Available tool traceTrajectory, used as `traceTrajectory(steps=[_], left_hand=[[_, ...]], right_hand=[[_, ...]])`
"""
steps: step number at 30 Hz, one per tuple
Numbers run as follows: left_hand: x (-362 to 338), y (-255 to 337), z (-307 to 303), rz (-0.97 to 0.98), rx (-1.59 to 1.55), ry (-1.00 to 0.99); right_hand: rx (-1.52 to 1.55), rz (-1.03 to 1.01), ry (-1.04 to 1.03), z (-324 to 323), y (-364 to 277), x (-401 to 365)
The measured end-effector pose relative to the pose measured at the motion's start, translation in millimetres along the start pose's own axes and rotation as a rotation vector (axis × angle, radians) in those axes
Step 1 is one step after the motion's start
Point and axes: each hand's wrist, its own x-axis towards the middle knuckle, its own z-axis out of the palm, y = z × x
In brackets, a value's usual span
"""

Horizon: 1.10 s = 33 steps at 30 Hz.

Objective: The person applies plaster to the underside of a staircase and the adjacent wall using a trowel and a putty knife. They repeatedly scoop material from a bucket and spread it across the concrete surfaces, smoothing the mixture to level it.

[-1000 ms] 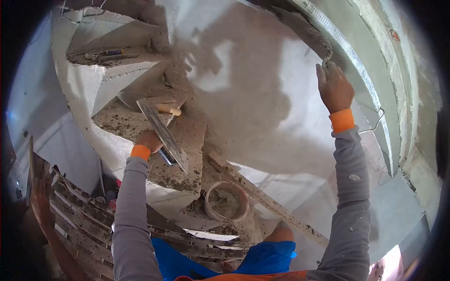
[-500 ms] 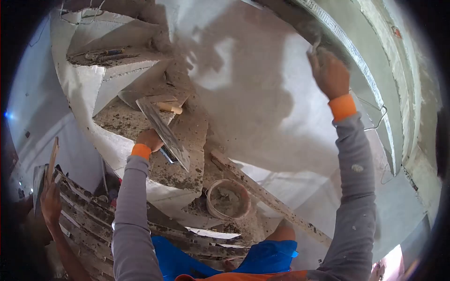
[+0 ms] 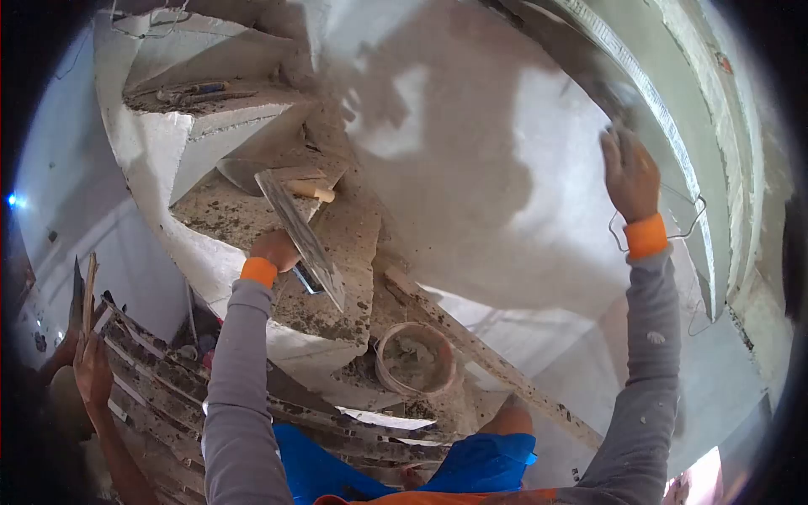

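Two hands at a stairwell wall: left hand (image 3: 273,248) closed round a steel trowel (image 3: 301,240), held tilted over the outer edge of a step (image 3: 210,215).
Right hand (image 3: 629,172) is up against the white plastered wall (image 3: 471,168), blurred, so I cannot tell its grip. Flat grey blade, mortar-smeared. Rough, spattered concrete steps curve away; a round bucket (image 3: 414,360) and a crusted plank (image 3: 492,364) lie below. Another person's hand (image 3: 91,370) is at lower left.

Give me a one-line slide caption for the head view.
The left hand holds a trowel over rough steps while the right hand reaches up the plastered wall, bucket below.
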Motion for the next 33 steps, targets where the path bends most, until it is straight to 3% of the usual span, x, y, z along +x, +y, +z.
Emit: traceTrajectory(steps=[1,3,6,9,12,15,16,19,23,27,31,33], left_hand=[[7.7,-7.5,10.6,0.029,0.016,0.034],[28.2,-31.1,39.7,0.082,0.041,0.110],[23.7,-30.1,35.2,0.148,0.106,0.181],[16.3,-20.2,22.7,0.058,0.038,0.098],[12.7,-20.4,26.3,0.151,0.067,0.227],[18.0,-21.5,26.8,0.121,0.057,0.151],[15.4,-18.4,22.6,0.111,0.056,0.139],[8.4,-13.1,16.3,0.105,0.011,0.142],[10.8,-18.4,20.0,0.152,0.043,0.164],[13.1,-21.6,24.1,0.197,0.137,0.177],[3.9,-10.1,11.5,0.093,0.033,0.163],[11.0,-15.7,18.4,0.117,0.067,0.145]], right_hand=[[0.010,0.087,-0.156,1.4,-12.4,14.4],[-0.056,0.122,-0.231,24.1,-8.8,33.2],[-0.267,0.223,-0.388,39.1,-6.0,44.5],[-0.313,0.208,-0.381,47.3,19.1,21.9],[-0.327,0.222,-0.335,37.9,32.6,-10.0],[-0.227,0.223,-0.337,24.8,24.6,-22.0],[-0.204,0.152,-0.211,25.5,15.7,-20.7],[-0.086,0.022,-0.126,29.6,-10.5,12.5],[-0.061,0.138,-0.231,46.5,-15.8,40.1],[-0.182,0.197,-0.396,71.4,18.9,5.5],[-0.184,0.239,-0.500,57.5,10.6,-2.0],[-0.118,0.160,-0.309,53.7,-0.6,3.8]])
